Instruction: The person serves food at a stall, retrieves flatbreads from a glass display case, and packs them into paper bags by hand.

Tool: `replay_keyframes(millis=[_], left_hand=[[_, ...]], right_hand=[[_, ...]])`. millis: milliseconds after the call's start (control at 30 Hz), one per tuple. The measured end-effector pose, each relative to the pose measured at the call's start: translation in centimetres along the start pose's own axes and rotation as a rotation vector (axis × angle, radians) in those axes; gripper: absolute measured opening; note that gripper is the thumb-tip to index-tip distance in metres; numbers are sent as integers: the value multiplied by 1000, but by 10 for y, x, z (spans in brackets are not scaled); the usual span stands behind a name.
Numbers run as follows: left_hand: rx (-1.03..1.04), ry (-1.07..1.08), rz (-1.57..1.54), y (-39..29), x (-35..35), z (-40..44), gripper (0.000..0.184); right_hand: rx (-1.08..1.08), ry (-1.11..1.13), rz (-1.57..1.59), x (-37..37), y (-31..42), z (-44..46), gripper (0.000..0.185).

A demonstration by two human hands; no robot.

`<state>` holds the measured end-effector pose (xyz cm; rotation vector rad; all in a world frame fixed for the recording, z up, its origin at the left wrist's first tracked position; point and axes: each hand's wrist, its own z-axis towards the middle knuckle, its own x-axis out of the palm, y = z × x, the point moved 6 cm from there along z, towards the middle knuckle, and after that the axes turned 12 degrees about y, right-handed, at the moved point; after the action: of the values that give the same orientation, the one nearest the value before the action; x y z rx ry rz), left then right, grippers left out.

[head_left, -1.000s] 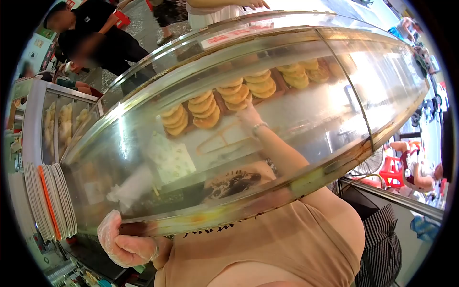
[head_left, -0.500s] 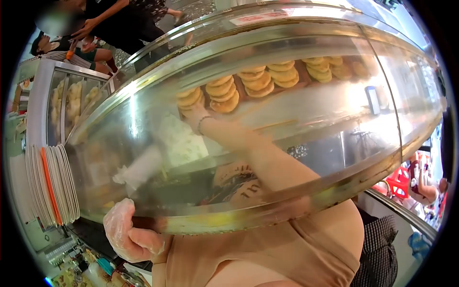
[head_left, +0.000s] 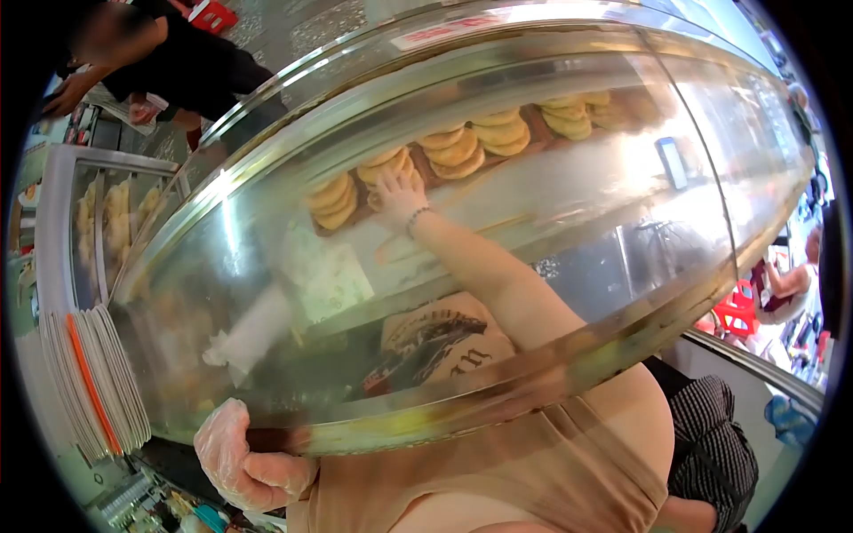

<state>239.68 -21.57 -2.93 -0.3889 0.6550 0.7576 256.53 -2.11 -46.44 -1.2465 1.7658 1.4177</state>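
Note:
Inside a curved glass display case (head_left: 498,435), my bare right hand (head_left: 400,200), with a bracelet at the wrist, lies over the second stack of round flat pastries (head_left: 391,164) from the left. Its fingers are spread and touch the pastries; its palm side is hidden. To its left stands another pastry stack (head_left: 334,202), and several more stand in a row to the right. My left hand (head_left: 253,457) wears a clear plastic glove. Its fingers curl around the near lower edge of the case at the left.
A stack of white plates (head_left: 120,382) with one orange plate stands left of the case. Behind it is a smaller cabinet (head_left: 58,258) with pale food. Beyond the glass a person in black (head_left: 178,53) stands. A red stool (head_left: 736,306) is at the right.
My right hand has moved from the leftmost pastry stack to the second one. My left hand stays at the case edge. The view has shifted slightly, and the person in black has moved.

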Motion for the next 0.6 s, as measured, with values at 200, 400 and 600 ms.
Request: replay_keyframes(millis=[200,400,600], left_hand=[[-110,-33,-3,-8,3,3,32],[-112,-50,71,-8,9,6,32],[-166,-61,7,-5,6,4,34]], right_hand=[[-48,120,162,-142,-18,-32,57],[791,-388,271,-181,-302,-59,86],[875,-38,173,-174,-317,-68,97]])
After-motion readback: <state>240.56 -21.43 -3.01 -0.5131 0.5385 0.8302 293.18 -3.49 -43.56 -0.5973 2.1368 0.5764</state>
